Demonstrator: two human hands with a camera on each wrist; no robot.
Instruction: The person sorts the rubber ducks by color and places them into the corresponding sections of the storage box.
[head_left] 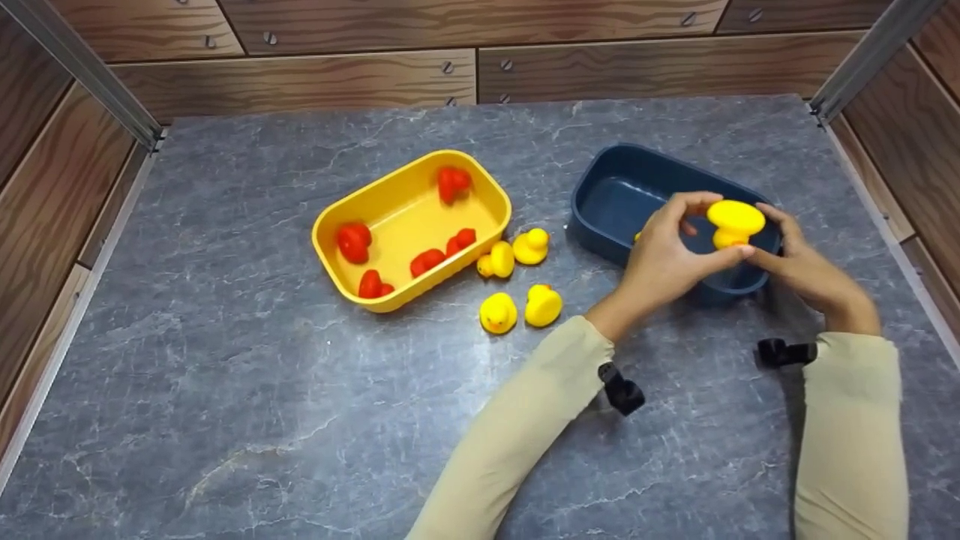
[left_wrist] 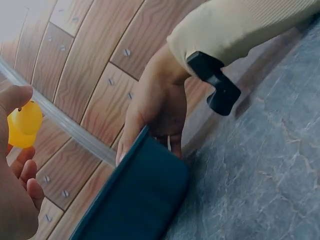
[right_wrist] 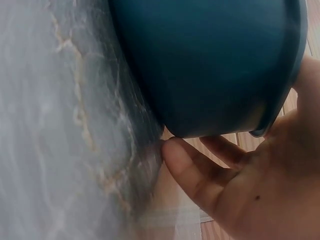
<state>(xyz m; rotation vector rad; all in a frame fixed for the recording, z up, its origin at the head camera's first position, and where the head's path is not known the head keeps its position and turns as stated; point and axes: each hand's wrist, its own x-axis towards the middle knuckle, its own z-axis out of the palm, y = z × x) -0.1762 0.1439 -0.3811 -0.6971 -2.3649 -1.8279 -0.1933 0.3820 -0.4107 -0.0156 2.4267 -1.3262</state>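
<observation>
My left hand pinches a yellow rubber duck between thumb and fingers above the dark blue bin. The left wrist view shows this duck beside my left thumb. At the bin's right end, my right hand grips the wall, its thumb at the rim and its fingers outside. The right wrist view has these fingers against the bin's outer side. Inside the bin, a sliver of yellow shows, mostly hidden by my left hand.
Left of the blue bin stands a yellow bin with several red rounded pieces. Several rubber ducks lie on the grey marbled tabletop between the bins. Wood-patterned walls surround the table.
</observation>
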